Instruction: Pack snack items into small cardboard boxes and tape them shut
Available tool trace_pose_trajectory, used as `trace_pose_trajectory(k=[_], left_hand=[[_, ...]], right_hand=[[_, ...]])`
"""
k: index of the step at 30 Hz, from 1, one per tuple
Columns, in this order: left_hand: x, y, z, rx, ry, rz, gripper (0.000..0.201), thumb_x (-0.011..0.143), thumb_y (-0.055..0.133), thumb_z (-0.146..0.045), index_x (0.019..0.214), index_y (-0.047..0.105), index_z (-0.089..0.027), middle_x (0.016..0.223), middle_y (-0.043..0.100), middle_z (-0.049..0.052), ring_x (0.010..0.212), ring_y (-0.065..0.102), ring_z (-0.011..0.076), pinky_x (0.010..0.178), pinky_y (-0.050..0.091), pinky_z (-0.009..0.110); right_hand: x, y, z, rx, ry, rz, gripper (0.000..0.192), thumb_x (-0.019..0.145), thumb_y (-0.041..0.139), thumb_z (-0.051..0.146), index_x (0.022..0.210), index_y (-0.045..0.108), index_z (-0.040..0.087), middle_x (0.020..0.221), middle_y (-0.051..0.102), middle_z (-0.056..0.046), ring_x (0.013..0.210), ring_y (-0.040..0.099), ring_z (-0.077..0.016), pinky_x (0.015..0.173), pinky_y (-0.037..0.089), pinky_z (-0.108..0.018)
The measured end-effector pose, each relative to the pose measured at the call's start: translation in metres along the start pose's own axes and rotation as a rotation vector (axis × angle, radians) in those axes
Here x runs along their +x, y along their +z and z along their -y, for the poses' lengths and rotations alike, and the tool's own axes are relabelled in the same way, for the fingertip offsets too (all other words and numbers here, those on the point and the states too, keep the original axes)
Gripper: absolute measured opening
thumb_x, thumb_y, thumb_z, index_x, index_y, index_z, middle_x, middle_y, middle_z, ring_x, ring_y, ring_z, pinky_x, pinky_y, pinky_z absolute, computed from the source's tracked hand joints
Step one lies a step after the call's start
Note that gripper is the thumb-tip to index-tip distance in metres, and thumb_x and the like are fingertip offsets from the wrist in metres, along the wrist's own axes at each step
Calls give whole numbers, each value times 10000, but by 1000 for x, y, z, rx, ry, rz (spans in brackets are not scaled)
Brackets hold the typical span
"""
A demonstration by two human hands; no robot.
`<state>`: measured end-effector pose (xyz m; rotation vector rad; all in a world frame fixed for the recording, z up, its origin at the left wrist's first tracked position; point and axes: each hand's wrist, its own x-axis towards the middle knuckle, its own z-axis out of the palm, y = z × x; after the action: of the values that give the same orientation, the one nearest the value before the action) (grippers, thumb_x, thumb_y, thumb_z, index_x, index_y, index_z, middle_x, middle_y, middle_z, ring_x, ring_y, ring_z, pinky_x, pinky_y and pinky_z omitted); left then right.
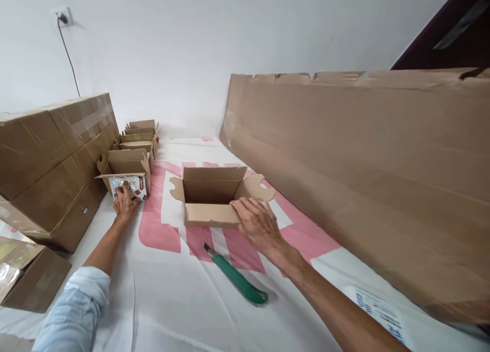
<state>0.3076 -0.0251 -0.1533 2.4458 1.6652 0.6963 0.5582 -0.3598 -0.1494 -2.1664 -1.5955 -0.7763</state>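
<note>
The open box (211, 195) sits on the white-and-pink sheet (172, 301), its lid and side flaps spread and its hollow facing up. The right hand (257, 223) lies at the box's near right corner, fingers loosely curled over the front wall's top edge and touching it; the hand is not closed around anything, and whether the thumb presses the outer face cannot be told. So the box lies directly under and ahead of those fingertips, its bulk to the left of the palm. Left of the box, well apart from it, the left hand (124, 200) rests palm down with fingers spread flat on a printed pack (129, 185), which leans at the front of the nearest of a row of small cartons (132, 155); the hand presses on the pack rather than gripping it. That row runs away from the box toward the wall (172, 51). Further left of the box stand big taped cartons (49, 163). Just nearer than the box, close beside the right wrist, a green-handled knife (236, 276) lies on the sheet, touched by neither hand. Right of the box a long cardboard sheet (363, 178) stands on edge.
</note>
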Motion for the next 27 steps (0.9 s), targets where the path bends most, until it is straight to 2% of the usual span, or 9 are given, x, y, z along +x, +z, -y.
trace_pose_trajectory(k=[4, 7, 12, 14, 16, 18, 21, 23, 27], left_hand=[[-1, 6, -6, -42, 15, -5, 857, 874, 798, -335, 1614, 374, -247, 1420, 531, 213, 1253, 621, 402, 941, 532, 458], [-7, -6, 0, -98, 59, -15, 769, 870, 791, -293, 1563, 462, -256, 1352, 597, 179, 1187, 662, 365, 897, 545, 415], [-43, -69, 23, -213, 113, -164, 477, 922, 676, -240, 1389, 584, -203, 1198, 656, 121, 987, 691, 259, 837, 580, 366], [-79, -98, 31, -270, 147, -276, 333, 976, 599, -264, 1303, 600, -203, 1131, 652, 89, 954, 675, 225, 793, 581, 331], [-124, -118, 37, -399, 335, -443, 150, 993, 597, -276, 1126, 639, -221, 972, 648, 37, 857, 653, 194, 745, 562, 299], [-164, -125, 40, -400, 486, -375, 68, 1003, 582, -246, 1040, 638, -237, 906, 649, 16, 797, 643, 175, 747, 550, 291], [-189, -118, 44, -241, 520, -76, 124, 964, 585, -215, 1053, 664, -252, 981, 692, 35, 850, 688, 199, 740, 551, 304], [-180, -109, 49, -118, 418, 38, 194, 933, 604, -204, 1110, 672, -243, 1092, 703, 65, 954, 709, 237, 761, 559, 324], [-144, -96, 59, 31, 230, 96, 324, 940, 620, -221, 1263, 649, -226, 1278, 682, 119, 1145, 680, 299, 867, 560, 371]], right_hand=[[4, -1, 8, 35, -4, -9, 365, 734, 517, -55, 960, 672, 186, 896, 674, -75, 879, 536, -247, 825, 331, -348], [9, -1, 27, 65, -37, -10, 331, 771, 525, -42, 959, 669, 189, 924, 684, -81, 894, 527, -249, 833, 324, -349], [22, 2, 82, 82, -106, -35, 310, 877, 494, -55, 945, 673, 188, 925, 687, -85, 893, 513, -254, 845, 325, -358], [29, 6, 110, 82, -128, -48, 290, 931, 487, -38, 943, 674, 183, 909, 678, -87, 888, 510, -256, 835, 330, -364], [38, 10, 142, 91, -136, -42, 272, 987, 480, -2, 944, 675, 183, 898, 672, -89, 880, 509, -259, 830, 340, -370], [49, 15, 175, 118, -131, -10, 272, 1022, 465, 23, 956, 679, 178, 914, 678, -98, 887, 518, -262, 836, 356, -376], [68, 21, 224, 182, -98, 84, 246, 1046, 459, 60, 1021, 681, 163, 1000, 693, -130, 955, 543, -278, 887, 388, -403], [83, 26, 249, 207, -75, 130, 257, 1043, 437, 49, 1083, 672, 146, 1051, 693, -152, 992, 552, -288, 907, 404, -423], [110, 37, 277, 239, -112, 149, 279, 1056, 402, 64, 1188, 642, 118, 1145, 686, -177, 1041, 563, -290, 922, 429, -431]])
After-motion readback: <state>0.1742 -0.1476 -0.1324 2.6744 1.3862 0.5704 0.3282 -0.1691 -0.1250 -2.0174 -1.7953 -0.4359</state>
